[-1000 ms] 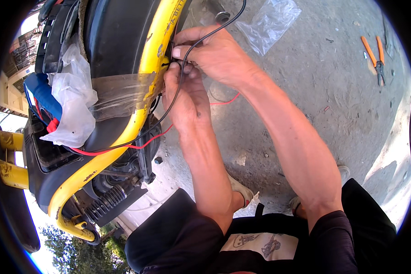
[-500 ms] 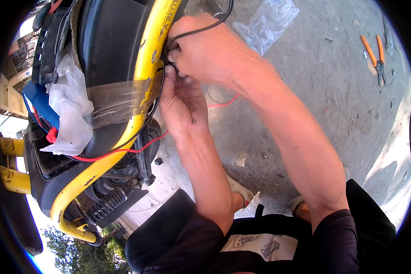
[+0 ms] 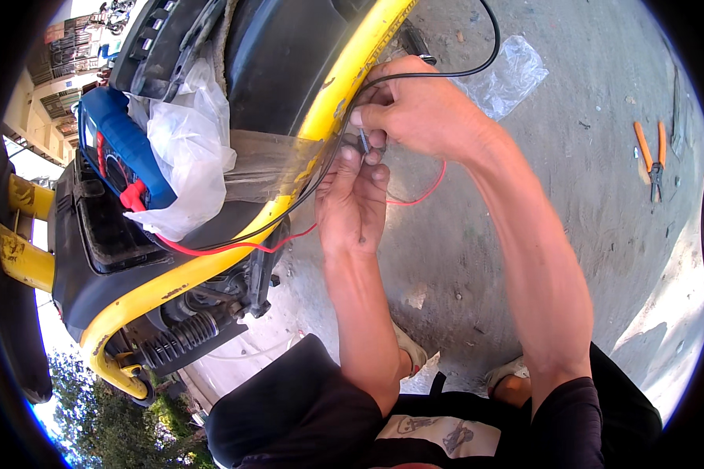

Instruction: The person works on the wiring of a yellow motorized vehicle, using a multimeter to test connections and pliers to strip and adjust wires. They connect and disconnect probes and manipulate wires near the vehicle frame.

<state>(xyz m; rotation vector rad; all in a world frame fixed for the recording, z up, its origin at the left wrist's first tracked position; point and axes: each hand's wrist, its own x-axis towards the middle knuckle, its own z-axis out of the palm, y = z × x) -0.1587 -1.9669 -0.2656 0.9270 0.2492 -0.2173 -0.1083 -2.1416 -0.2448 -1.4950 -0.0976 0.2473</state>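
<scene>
My left hand (image 3: 353, 207), palm up, has its fingertips closed round a small dark piece that I cannot make out. Just above it, my right hand (image 3: 426, 102) has its fingers bent in a pinch. A short thin grey metal rod (image 3: 364, 141) shows between the fingers of both hands; which fingers grip it is unclear. Over the back of my right hand loops a black cable (image 3: 469, 72). A red wire (image 3: 289, 238) runs behind my left wrist and comes out below my right hand. Both hands are beside the yellow frame tube (image 3: 321, 117) of a scooter.
On the scooter's black body (image 3: 235, 102) at left, a blue multimeter (image 3: 102, 117) with a red plug sits partly in a white plastic bag (image 3: 188, 148). Orange-handled pliers (image 3: 655, 168) and a clear plastic bag (image 3: 516, 74) lie on the concrete floor. A coil spring (image 3: 184, 340) shows at lower left.
The view has shifted, so scooter and hands appear farther right and more of the multimeter shows. My hands have tilted slightly apart, and the grey rod is now visible between them.
</scene>
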